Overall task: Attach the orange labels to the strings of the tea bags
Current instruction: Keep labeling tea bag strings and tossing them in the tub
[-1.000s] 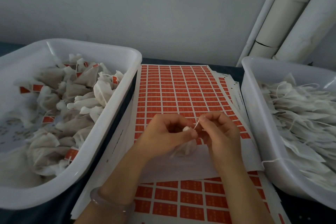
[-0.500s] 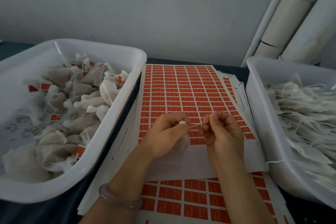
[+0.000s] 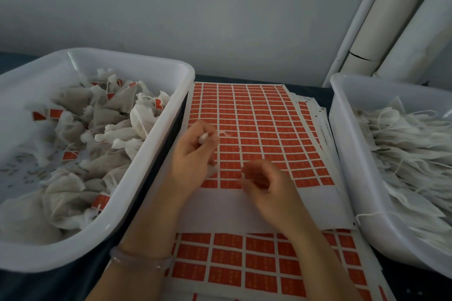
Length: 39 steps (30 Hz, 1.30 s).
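My left hand (image 3: 193, 154) grips a white tea bag (image 3: 212, 170) over the left part of the orange label sheet (image 3: 256, 117). The bag's gathered top pokes out between my fingers, and its string (image 3: 223, 132) trails off to the right, blurred. My right hand (image 3: 266, 181) is lower and apart from the string. Its fingers are curled, with the tips at the sheet's lowest row of labels. Whether they pinch a label is hidden.
A white tub (image 3: 137, 66) on the left holds tea bags with orange labels (image 3: 110, 115). Another white tub (image 3: 342, 154) on the right holds flat tea bags with bare strings (image 3: 403, 154). More label sheets (image 3: 244, 259) lie under my wrists. White pipes (image 3: 391, 19) stand at the back right.
My right hand has let go of the string and dropped to the lowest label row. My left hand has carried the tea bag up and to the left.
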Tool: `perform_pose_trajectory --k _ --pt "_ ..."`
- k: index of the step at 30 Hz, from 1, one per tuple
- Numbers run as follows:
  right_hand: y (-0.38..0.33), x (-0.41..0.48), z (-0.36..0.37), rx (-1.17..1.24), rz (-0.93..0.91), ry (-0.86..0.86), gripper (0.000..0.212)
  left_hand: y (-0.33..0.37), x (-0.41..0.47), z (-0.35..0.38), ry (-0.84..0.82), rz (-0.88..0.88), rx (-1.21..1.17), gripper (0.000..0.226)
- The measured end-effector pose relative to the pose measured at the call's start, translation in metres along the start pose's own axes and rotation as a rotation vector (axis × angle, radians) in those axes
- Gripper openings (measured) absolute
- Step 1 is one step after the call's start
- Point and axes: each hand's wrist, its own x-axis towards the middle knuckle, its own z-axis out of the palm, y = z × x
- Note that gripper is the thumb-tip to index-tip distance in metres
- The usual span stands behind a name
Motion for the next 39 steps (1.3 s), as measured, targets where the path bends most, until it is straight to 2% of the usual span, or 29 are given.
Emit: perform_pose_trajectory --k 2,5,7,9,12,14,18,22,25,26,28,30,32,35,37,39 --pt "-0.001 -0.003 0.007 -0.024 -0.018 -0.079 0.043 -0.001 -0.003 0.004 -0.056 -0.004 0.024 0.020" --pt "-0.003 -0.006 0.012 -0.039 -0.082 -0.127 0.045 -0.005 -0.003 0.006 -0.120 0.024 0.108 0.024" --pt "-0.002 -0.002 0.005 -0.025 -0.080 -0.051 0.041 -0.010 -0.003 0.008 -0.143 0.070 0.279 0.023" --pt "0.002 0.003 -0.006 -0.082 -0.007 0.104 0.039 -0.014 -0.004 0.011 -0.141 0.113 0.424 0.022" --pt "0.009 0.006 -0.021 -0.351 0.216 0.287 0.044 -0.014 -0.005 0.015 -0.110 0.046 0.399 0.012" --pt "0.010 0.004 -0.027 -0.514 0.309 0.285 0.056 -0.014 -0.004 0.015 -0.070 -0.025 0.347 0.010" --pt "0.005 0.001 -0.036 -0.519 0.348 0.267 0.071 -0.017 -0.005 0.013 -0.170 -0.137 0.453 0.014" --pt "0.005 0.000 -0.044 -0.306 0.323 0.314 0.062 -0.016 -0.006 0.020 -0.219 -0.177 0.628 0.003" --pt "0.005 -0.002 -0.048 -0.190 0.329 0.319 0.059 -0.017 -0.007 0.024 -0.069 -0.128 0.830 0.052" --pt "0.006 -0.001 -0.048 -0.163 0.336 0.321 0.058 -0.014 -0.008 0.024 0.017 -0.042 0.878 0.062" --pt "0.006 0.000 -0.048 -0.105 0.346 0.338 0.053 -0.010 -0.010 0.025 0.080 0.182 0.913 0.064" --pt "0.007 0.000 -0.051 0.020 0.332 0.374 0.040 -0.008 -0.013 0.029 -0.021 0.401 0.937 0.047" --pt "0.007 -0.002 -0.057 0.229 0.341 0.404 0.038 -0.010 -0.019 0.036 -0.186 0.542 0.928 0.030" --pt "0.005 -0.004 -0.064 0.533 0.385 0.373 0.039 -0.010 -0.026 0.045 -0.384 0.443 0.834 0.025" --pt "0.003 -0.006 -0.065 0.640 0.394 0.305 0.043 -0.010 -0.027 0.045 -0.414 0.354 0.714 0.030" --pt "0.000 -0.008 -0.064 0.751 0.363 0.260 0.038 -0.009 -0.025 0.041 -0.366 0.275 0.548 0.034"
